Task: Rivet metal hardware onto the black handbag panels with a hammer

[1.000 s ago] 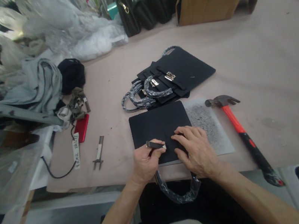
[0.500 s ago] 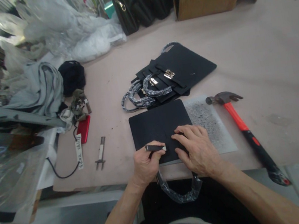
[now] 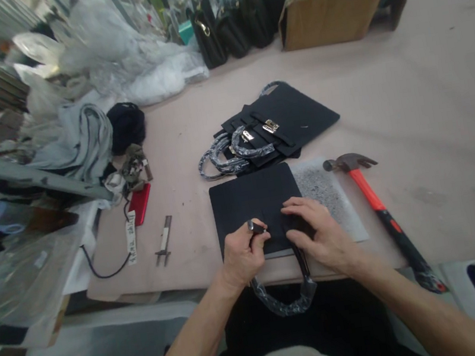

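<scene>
A flat black handbag (image 3: 254, 200) lies at the near table edge, its plastic-wrapped handle (image 3: 286, 301) hanging over the edge. My left hand (image 3: 243, 255) is closed round a short dark metal tool (image 3: 255, 227), its tip on the bag's lower part. Beside it, my right hand (image 3: 318, 234) presses down on the bag with curled fingers. Under the bag lies a grey speckled pad (image 3: 328, 194).
A red-handled hammer (image 3: 378, 210) lies right of the pad. Behind are stacked black handbags (image 3: 276, 123) with gold clasps. Snips (image 3: 166, 248), a red phone (image 3: 140, 203) and cable lie left. Plastic bags (image 3: 119, 58), cloth and a cardboard box (image 3: 336, 3) stand at the back.
My left hand has turned the tool from lying level to standing more upright on the bag. My right hand has slid slightly nearer the bag's edge. The view shifted a little.
</scene>
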Tool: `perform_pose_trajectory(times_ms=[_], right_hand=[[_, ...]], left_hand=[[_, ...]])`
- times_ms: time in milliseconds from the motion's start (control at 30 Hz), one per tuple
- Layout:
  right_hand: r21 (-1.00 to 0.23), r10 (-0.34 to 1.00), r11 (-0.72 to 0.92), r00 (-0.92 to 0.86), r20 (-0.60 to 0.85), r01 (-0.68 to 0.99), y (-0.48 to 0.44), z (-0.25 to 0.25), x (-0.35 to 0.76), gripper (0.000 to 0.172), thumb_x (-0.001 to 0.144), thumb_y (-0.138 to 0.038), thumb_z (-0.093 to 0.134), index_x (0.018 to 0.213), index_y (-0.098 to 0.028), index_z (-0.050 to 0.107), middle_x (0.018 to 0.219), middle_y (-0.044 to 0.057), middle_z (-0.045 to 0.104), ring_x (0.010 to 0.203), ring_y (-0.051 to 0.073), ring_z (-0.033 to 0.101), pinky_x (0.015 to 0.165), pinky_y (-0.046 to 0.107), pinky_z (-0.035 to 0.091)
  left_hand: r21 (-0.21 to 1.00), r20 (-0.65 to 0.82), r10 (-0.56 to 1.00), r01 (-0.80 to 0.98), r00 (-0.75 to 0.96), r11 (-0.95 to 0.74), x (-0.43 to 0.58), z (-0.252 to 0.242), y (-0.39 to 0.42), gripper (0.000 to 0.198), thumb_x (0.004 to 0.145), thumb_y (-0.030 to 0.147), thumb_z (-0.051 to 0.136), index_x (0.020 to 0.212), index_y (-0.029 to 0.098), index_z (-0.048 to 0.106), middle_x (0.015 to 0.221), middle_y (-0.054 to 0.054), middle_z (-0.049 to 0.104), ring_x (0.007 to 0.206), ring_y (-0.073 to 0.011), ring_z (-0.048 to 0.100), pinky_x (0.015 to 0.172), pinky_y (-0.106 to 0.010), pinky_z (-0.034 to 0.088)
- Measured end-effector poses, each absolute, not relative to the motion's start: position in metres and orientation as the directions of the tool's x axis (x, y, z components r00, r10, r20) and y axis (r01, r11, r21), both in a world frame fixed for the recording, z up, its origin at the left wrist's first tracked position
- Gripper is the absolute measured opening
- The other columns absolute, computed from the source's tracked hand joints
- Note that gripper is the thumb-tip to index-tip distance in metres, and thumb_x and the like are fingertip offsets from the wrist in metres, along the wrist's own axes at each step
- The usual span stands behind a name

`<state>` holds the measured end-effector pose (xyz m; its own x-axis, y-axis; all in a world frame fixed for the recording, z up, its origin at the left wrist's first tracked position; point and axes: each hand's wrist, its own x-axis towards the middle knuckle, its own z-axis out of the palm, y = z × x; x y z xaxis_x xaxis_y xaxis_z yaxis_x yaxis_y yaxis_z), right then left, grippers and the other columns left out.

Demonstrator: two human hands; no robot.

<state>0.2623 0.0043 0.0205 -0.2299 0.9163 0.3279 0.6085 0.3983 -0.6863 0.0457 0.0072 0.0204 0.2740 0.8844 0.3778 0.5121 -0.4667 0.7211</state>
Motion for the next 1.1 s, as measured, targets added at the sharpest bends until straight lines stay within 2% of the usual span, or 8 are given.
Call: perform_pose_trajectory(times_ms=[133,300,467,633,767,900,1000,1100], right_hand=[[-0.576,0.931,0.169,0.061,0.359,0.800,-0.004,0.028,0.320,0.029,0.091,-0.037,0.053,0.108,-0.016,0.063,0.113,0.018,0.064,0.112,0.032,0.059,0.099,0.049,0.046],[-0.318,0.969,-0.228,0.248,0.023,0.920,-0.022,0.030,0.373,0.022,0.083,-0.040,0.055,0.086,-0.019,0.060,0.078,0.010,0.059,0.068,0.026,0.057,0.059,0.039,0.045],[-0.791,0.920,-0.389,0.168,-0.353,0.471,-0.013,0.037,0.368,0.017,0.069,-0.035,0.060,0.070,-0.023,0.049,0.058,0.000,0.047,0.048,0.014,0.042,0.045,0.027,0.034],[-0.823,0.818,-0.566,0.089,-0.568,-0.049,-0.004,0.089,0.344,0.029,0.071,-0.044,0.063,0.080,-0.022,0.048,0.059,-0.007,0.038,0.042,0.007,0.028,0.039,0.020,0.024],[-0.900,0.949,-0.272,0.253,-0.190,0.342,-0.025,0.145,0.320,0.039,0.088,-0.061,0.053,0.080,-0.023,0.050,0.058,-0.004,0.046,0.042,0.011,0.040,0.039,0.023,0.030],[-0.585,0.959,0.221,-0.065,0.275,0.781,-0.045,0.161,0.297,0.040,0.097,-0.054,0.044,0.073,-0.024,0.051,0.052,-0.002,0.050,0.043,0.013,0.046,0.045,0.027,0.031],[-0.349,0.902,0.401,-0.299,0.311,0.847,-0.046,0.156,0.290,0.039,0.102,-0.046,0.040,0.071,-0.024,0.050,0.050,-0.002,0.052,0.037,0.013,0.042,0.044,0.029,0.023],[-0.290,0.892,0.403,-0.302,0.335,0.868,-0.038,0.174,0.303,0.039,0.102,-0.047,0.039,0.074,-0.024,0.052,0.049,-0.003,0.050,0.037,0.013,0.041,0.044,0.029,0.022]], left_hand=[[0.711,0.389,0.874,0.507,0.291,-0.486,0.047,0.019,0.008,0.011,0.095,0.018,0.055,0.099,0.018,0.064,0.087,-0.005,0.073,0.077,-0.0163,0.071,0.072,-0.024,0.056],[0.688,0.396,0.862,0.519,0.317,-0.508,0.049,0.016,0.009,0.010,0.094,0.018,0.055,0.101,0.019,0.062,0.088,-0.005,0.072,0.079,-0.0186,0.072,0.073,-0.026,0.057],[0.694,0.410,0.859,0.506,0.307,-0.513,0.049,0.013,0.009,0.008,0.094,0.018,0.055,0.098,0.019,0.061,0.089,-0.005,0.072,0.080,-0.0191,0.072,0.074,-0.027,0.056],[0.723,0.396,0.872,0.488,0.287,-0.489,0.051,0.014,0.010,0.005,0.091,0.017,0.057,0.093,0.019,0.061,0.083,-0.003,0.071,0.075,-0.0177,0.070,0.070,-0.025,0.054],[0.724,0.383,0.875,0.491,0.297,-0.484,0.051,0.015,0.011,0.005,0.090,0.016,0.056,0.090,0.018,0.060,0.081,-0.004,0.069,0.073,-0.0179,0.069,0.069,-0.025,0.052],[0.727,0.386,0.866,0.472,0.319,-0.498,0.051,0.013,0.012,0.006,0.091,0.016,0.054,0.091,0.019,0.059,0.082,-0.004,0.069,0.075,-0.0180,0.068,0.071,-0.026,0.051],[0.730,0.391,0.864,0.465,0.317,-0.500,0.050,0.010,0.012,0.006,0.091,0.016,0.055,0.092,0.019,0.060,0.083,-0.003,0.069,0.076,-0.0176,0.068,0.071,-0.025,0.050],[0.729,0.398,0.860,0.458,0.320,-0.508,0.050,0.010,0.012,0.006,0.091,0.016,0.055,0.092,0.019,0.060,0.084,-0.003,0.069,0.076,-0.0175,0.069,0.072,-0.025,0.050]])
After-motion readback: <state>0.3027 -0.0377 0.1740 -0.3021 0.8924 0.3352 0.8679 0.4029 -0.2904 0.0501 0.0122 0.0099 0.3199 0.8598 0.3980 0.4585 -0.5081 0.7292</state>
